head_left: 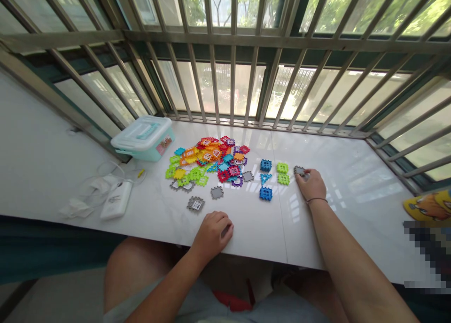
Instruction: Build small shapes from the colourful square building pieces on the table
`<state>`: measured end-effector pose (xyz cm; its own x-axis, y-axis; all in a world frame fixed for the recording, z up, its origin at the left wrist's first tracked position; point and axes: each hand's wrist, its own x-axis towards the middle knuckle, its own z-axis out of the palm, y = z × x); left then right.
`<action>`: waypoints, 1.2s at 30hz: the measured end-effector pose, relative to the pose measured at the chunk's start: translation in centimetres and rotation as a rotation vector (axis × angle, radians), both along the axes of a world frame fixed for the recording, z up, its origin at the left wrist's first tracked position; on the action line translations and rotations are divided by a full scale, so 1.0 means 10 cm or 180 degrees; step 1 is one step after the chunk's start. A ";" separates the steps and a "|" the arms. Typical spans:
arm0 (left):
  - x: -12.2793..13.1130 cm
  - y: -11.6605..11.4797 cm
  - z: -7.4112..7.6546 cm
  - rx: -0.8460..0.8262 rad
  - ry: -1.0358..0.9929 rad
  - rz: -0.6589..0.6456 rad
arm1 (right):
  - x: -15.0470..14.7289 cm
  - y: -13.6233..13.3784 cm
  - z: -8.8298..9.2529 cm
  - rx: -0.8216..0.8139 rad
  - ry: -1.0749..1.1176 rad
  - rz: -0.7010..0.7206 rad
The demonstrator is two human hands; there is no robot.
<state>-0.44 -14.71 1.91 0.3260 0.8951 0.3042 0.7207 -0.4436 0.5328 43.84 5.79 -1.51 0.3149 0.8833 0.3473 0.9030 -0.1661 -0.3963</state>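
Observation:
My right hand [313, 186] pinches a grey toothed building tile [299, 170] on the white tabletop, right of two light green tiles [282, 173]. Left of those stands a column of blue pieces: a square stack [266, 165], a triangle [265, 178] and another square [266, 194]. My left hand [212, 234] rests near the table's front edge with curled fingers; what lies inside them, if anything, is hidden. Ahead of it are a grey tile with a window pattern [196, 204] and a plain grey tile [217, 192]. Behind them spreads a mixed pile of coloured tiles [207, 155].
A lidded mint-green box [144, 137] stands at the back left. A white power bank [116, 200], a cable and crumpled tissue [75, 207] lie at the left. Metal window bars [232, 83] border the table's back. A yellow printed object [428, 205] is at the far right.

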 end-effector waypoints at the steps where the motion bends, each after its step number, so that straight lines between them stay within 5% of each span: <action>1: 0.00 0.00 0.00 -0.0004 -0.0011 0.0023 | 0.01 0.00 -0.01 -0.0005 0.0033 -0.0010; 9: 0.03 0.00 -0.07 0.0207 0.0239 0.0637 | -0.02 -0.13 0.06 0.0299 0.0475 0.0099; 15: 0.09 0.03 -0.20 0.0289 0.0743 0.1060 | -0.14 -0.62 0.06 0.0533 0.0727 0.0369; 22: 0.08 0.03 -0.19 0.0254 0.0669 0.0919 | -0.51 -1.58 -0.03 0.0605 -0.0206 0.1188; 26: 0.04 0.00 -0.15 0.0296 0.0409 0.0414 | -0.77 -2.01 -0.07 0.0442 -0.0522 0.1302; 31: 0.01 -0.05 -0.11 0.0449 0.0183 -0.0163 | -1.08 -2.18 -0.03 0.0300 -0.0438 0.1396; 36: 0.03 -0.05 -0.12 0.0631 0.0135 0.0337 | -1.57 -2.13 0.09 0.0013 -0.0309 0.1660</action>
